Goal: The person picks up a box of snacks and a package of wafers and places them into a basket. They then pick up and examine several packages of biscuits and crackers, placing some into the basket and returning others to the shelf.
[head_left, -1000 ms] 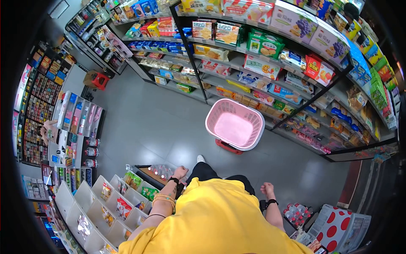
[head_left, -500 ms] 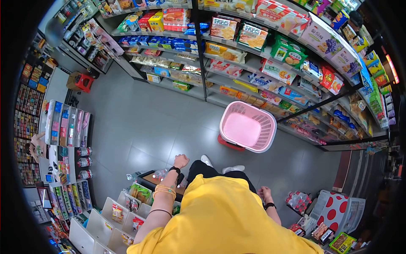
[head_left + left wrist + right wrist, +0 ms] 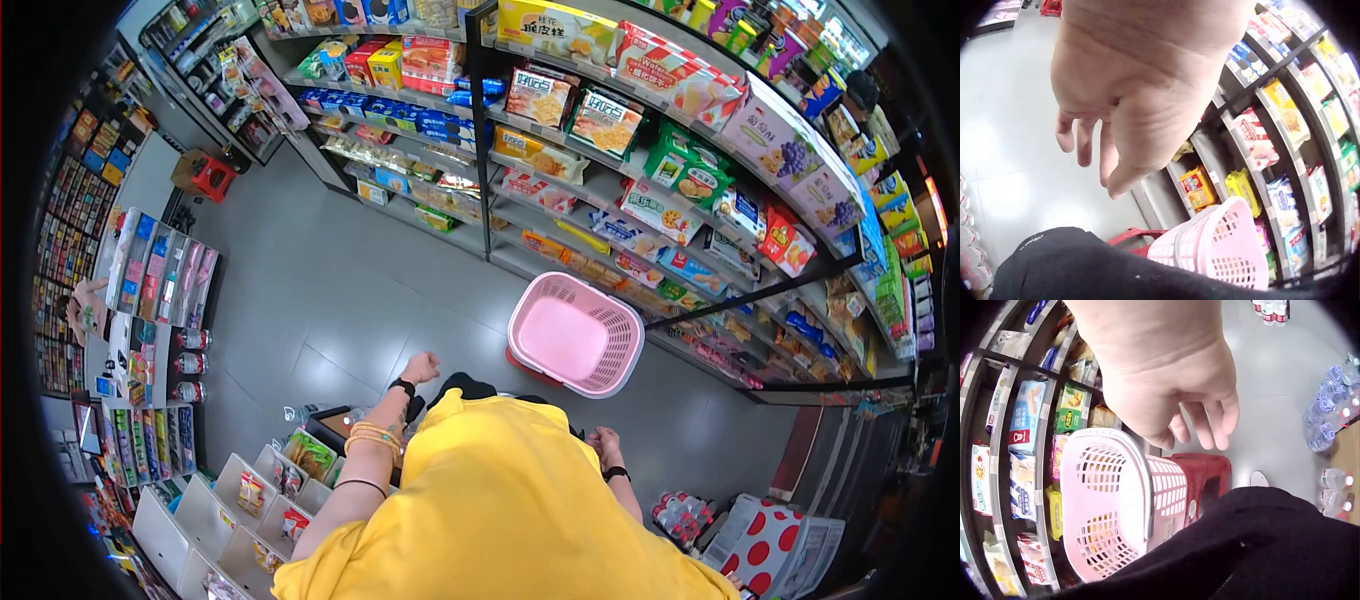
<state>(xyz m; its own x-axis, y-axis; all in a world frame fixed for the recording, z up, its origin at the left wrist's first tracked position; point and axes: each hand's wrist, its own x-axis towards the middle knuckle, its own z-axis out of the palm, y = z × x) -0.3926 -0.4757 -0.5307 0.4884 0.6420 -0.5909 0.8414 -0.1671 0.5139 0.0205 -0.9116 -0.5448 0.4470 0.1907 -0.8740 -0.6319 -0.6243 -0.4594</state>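
Note:
Both hands hang at the sides of a person in a yellow shirt. In the head view the left hand is at the body's left and the right hand at its right. The left wrist view shows the left hand with loosely bent fingers and nothing in them. Loose, empty fingers show on the right hand too. An empty pink basket stands on a red stool in front of the body; neither hand touches it.
Shelves of packaged snacks curve along the front and right. Snack bins stand at lower left, bottled water beside them. At far left are a counter display and another person. A polka-dot box lies at lower right.
The basket appears lower and closer to the body in the head view. The feet seen before are now hidden. Both hands remain empty at the sides.

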